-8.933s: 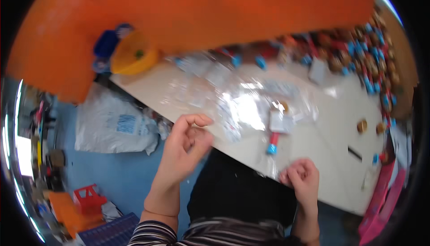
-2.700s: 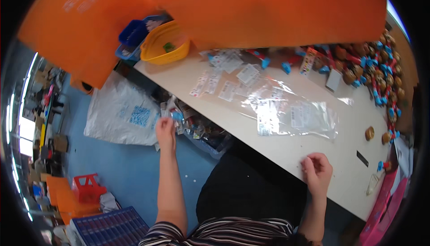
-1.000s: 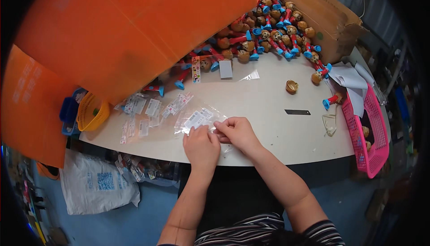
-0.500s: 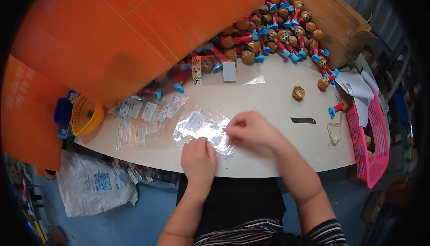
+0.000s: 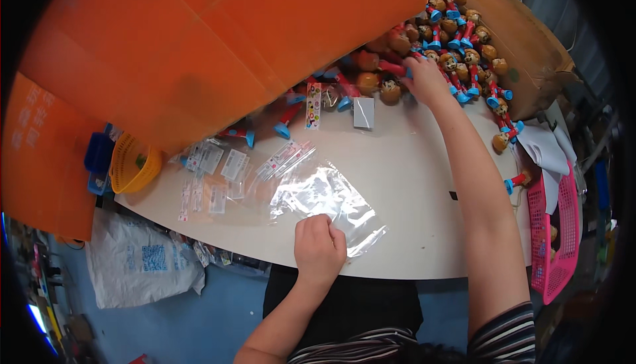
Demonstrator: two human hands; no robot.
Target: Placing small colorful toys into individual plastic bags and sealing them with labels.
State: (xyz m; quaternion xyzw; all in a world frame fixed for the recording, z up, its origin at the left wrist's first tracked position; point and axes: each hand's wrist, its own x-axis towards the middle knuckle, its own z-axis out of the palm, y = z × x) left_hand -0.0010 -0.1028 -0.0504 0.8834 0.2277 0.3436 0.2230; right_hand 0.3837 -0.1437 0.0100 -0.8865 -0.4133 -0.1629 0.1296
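Near the table's front edge, my left hand (image 5: 320, 248) is closed, its curled fingers at the near edge of a clear plastic bag (image 5: 361, 215) that lies flat and shiny. My right hand (image 5: 427, 80) is stretched far forward to the pile of toy figures with brown animal heads, red bodies and blue bases (image 5: 472, 72). Its thumb and fingers close around the blue end of a red toy figure (image 5: 392, 68); the grip is partly hidden. Left of the bag lie several small clear packets with printed slips (image 5: 235, 165).
An orange board (image 5: 218, 46) overhangs the back left. A cardboard sheet (image 5: 517, 39) bounds the pile at right. A yellow basket (image 5: 136, 168) stands left, a pink basket (image 5: 563, 251) right, with white papers (image 5: 543, 149) above it. A small white box (image 5: 364, 112) lies before the pile.
My right hand has left the bag and moved forward to the toy pile. My left hand has shifted slightly right, and the bag lies spread farther toward the right. The whole view has turned a little.
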